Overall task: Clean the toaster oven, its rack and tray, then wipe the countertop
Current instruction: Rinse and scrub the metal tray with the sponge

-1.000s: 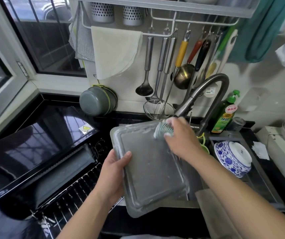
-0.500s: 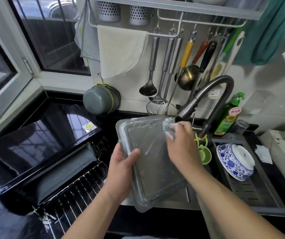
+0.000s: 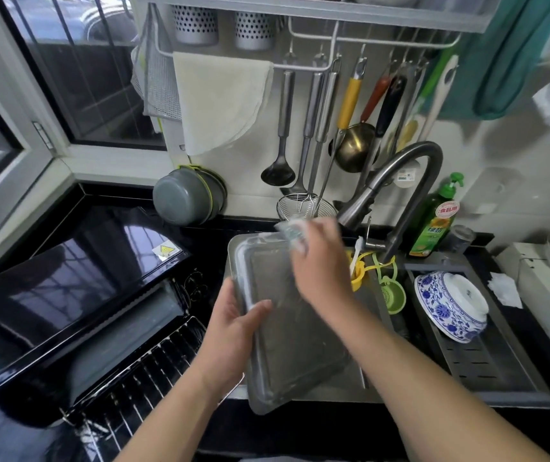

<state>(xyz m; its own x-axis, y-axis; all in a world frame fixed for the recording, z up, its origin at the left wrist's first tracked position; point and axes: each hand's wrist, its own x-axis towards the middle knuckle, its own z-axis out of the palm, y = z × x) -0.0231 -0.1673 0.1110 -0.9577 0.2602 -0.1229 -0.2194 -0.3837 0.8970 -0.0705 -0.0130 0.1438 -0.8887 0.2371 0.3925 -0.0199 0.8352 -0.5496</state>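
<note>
A grey metal tray (image 3: 287, 331), soapy along its rim, is tilted over the sink (image 3: 340, 391). My left hand (image 3: 233, 331) grips the tray's left edge, thumb on its inner face. My right hand (image 3: 316, 261) holds a green-and-white sponge (image 3: 291, 232) against the tray's far right corner; hand and sponge are blurred. The black toaster oven (image 3: 77, 295) stands on the counter at the left. Its wire rack (image 3: 140, 385) lies in front of it.
A curved faucet (image 3: 396, 181) arches over the sink. A green dish soap bottle (image 3: 433, 225) stands behind it. A blue-and-white bowl (image 3: 450, 308) lies on the drain rack (image 3: 480, 365) at the right. Utensils (image 3: 320, 128) and a cloth (image 3: 220, 98) hang on the wall.
My right hand with the sponge has slid along the tray's far edge toward its right corner. The tray has tipped more upright in my left hand.
</note>
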